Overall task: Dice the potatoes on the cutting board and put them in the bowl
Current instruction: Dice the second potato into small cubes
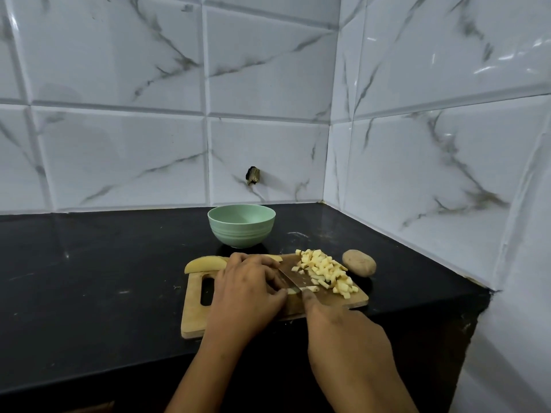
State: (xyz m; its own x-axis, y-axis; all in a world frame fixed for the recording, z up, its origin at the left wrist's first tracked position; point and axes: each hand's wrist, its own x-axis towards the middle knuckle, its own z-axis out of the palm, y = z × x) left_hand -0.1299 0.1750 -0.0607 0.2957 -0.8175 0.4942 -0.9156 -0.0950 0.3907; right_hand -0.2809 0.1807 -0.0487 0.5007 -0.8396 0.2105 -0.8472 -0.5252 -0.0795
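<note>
Knife [293, 277] held in right hand [343, 332], blade pressed onto potato strip pinned by left hand [249, 289] on cutting board [193, 317]. Diced pile [325, 271] heaped at right; whole potato [359, 262] beside board; green bowl [241, 229] behind on counter [104, 278].

A home kitchen corner. Glossy white marble-patterned wall tiles [268, 70] meeting at a corner above a polished black stone countertop [89, 278]. On it, a pale green ribbed bowl [241, 229], a light wooden cutting board with a handle slot [193, 320] heaped with pale yellow diced potato cubes [325, 271], and a whole unpeeled brown potato [359, 262] just beside the board.
</note>
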